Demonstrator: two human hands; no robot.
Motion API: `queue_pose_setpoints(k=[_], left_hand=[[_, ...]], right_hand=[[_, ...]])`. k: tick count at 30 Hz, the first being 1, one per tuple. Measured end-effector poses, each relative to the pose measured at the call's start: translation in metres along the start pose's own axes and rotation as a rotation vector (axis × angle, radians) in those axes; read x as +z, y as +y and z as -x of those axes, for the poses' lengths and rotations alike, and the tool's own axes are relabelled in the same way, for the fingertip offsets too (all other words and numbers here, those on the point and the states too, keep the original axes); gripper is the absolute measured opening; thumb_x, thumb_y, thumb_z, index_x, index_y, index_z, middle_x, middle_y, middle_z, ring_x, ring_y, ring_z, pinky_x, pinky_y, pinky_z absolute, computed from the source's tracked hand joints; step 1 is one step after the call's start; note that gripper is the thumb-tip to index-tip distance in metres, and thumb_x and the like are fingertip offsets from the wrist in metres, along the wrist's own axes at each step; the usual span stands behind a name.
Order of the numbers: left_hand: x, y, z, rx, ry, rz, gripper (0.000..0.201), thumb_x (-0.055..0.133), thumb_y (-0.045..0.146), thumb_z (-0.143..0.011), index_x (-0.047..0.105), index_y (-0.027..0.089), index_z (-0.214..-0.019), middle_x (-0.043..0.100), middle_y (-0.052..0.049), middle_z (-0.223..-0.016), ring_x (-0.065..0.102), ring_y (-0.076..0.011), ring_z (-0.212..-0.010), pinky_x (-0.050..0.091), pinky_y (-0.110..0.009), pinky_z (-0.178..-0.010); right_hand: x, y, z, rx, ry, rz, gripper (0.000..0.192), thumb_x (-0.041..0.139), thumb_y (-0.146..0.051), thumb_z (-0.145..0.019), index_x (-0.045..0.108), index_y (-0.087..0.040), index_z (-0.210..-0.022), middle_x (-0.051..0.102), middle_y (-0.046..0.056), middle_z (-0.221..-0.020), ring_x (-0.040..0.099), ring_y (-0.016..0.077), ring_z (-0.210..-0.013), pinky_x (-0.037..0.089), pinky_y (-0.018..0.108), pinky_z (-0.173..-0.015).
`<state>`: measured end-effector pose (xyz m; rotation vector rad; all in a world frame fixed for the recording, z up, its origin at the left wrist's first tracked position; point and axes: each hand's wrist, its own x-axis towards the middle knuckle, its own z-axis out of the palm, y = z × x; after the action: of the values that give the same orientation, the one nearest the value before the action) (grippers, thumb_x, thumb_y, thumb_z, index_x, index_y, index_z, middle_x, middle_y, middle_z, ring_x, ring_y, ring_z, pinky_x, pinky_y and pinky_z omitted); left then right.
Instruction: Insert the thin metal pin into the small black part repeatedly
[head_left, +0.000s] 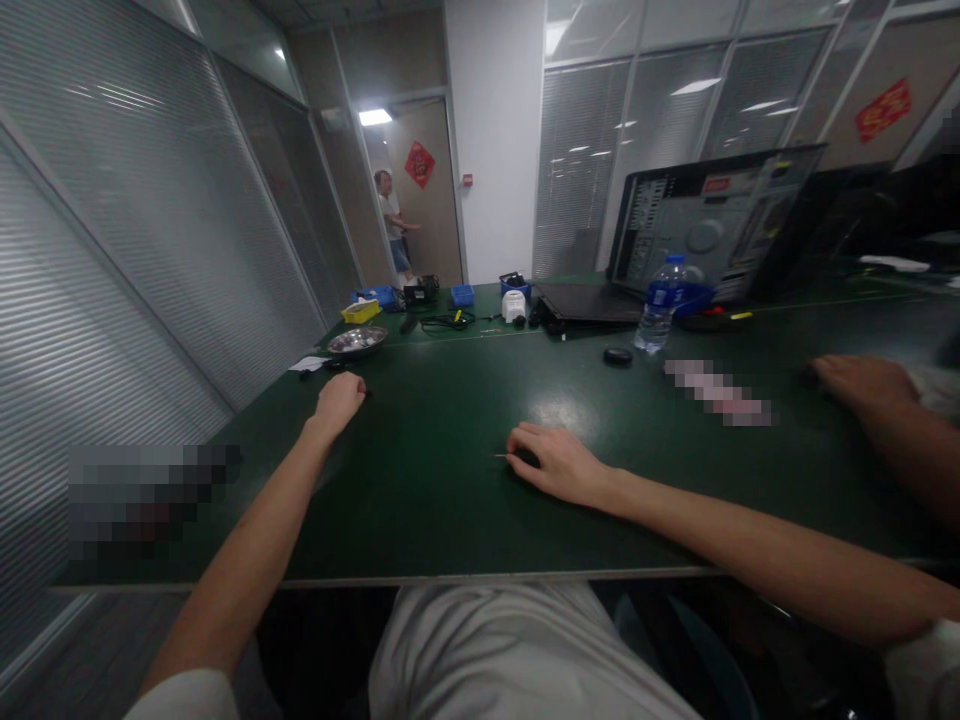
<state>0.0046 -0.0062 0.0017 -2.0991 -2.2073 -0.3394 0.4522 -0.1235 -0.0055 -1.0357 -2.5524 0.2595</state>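
My left hand (pixel 341 402) is closed in a pinch at the left of the green table, close to the shiny metal dish (pixel 358 342). A small dark bit shows at its fingertips, too little to name. Low over the middle of the tabletop (pixel 427 470), my right hand (pixel 562 465) pinches a thin, pale, pin-like rod (pixel 499 456) between thumb and forefinger. The rod's tip points left, and the rest of it is hidden in the hand. A wide stretch of tabletop lies between the two hands.
Further back are a water bottle (pixel 656 310), a round black object (pixel 618 356), an open computer case (pixel 697 225), a yellow tray (pixel 361 311), small blue bins (pixel 463 296) and cables (pixel 448 321). Another person's hand (pixel 862 380) rests at right. Someone stands in the doorway (pixel 395 225).
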Motion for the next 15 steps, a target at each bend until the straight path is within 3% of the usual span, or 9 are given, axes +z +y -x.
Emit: queue_pose_setpoints(k=[4,7,11,15], left_hand=[[-0.001,-0.003,0.0,-0.015,-0.044,0.091,0.017,0.064,0.024,-0.089,0.075,0.019,-0.1,0.076,-0.011,-0.105,0.07,-0.0254,-0.097,0.053,-0.031,-0.081],[-0.005,0.011,0.005,0.043,-0.139,0.232,0.018,0.068,0.031,-0.088,0.076,0.021,-0.1,0.077,-0.005,-0.106,0.071,-0.022,-0.097,0.054,-0.027,-0.08],[-0.009,0.065,0.025,0.233,-0.366,0.559,0.022,0.076,0.037,-0.081,0.077,0.02,-0.095,0.077,-0.005,-0.105,0.07,-0.0226,-0.099,0.054,-0.03,-0.085],[-0.008,0.13,0.057,0.47,-0.608,0.793,0.041,0.078,0.041,-0.081,0.073,0.019,-0.115,0.074,-0.008,-0.104,0.069,-0.0203,-0.093,0.052,-0.029,-0.081]], right_hand=[[0.001,0.0,0.0,-0.006,0.006,0.012,0.012,0.056,-0.03,-0.099,0.062,-0.021,-0.104,0.066,0.003,-0.101,0.061,0.0172,-0.084,0.041,0.029,-0.074],[0.0,0.0,-0.001,-0.007,0.004,0.008,0.011,0.056,-0.03,-0.099,0.062,-0.021,-0.103,0.066,0.003,-0.1,0.061,0.017,-0.083,0.041,0.029,-0.075],[0.0,-0.001,0.0,0.002,-0.007,-0.005,0.012,0.056,-0.031,-0.099,0.062,-0.021,-0.104,0.066,0.003,-0.1,0.061,0.0169,-0.083,0.041,0.029,-0.074],[0.001,0.001,-0.001,0.008,-0.004,0.005,0.012,0.056,-0.03,-0.099,0.062,-0.021,-0.103,0.066,0.003,-0.099,0.061,0.017,-0.083,0.04,0.028,-0.073]])
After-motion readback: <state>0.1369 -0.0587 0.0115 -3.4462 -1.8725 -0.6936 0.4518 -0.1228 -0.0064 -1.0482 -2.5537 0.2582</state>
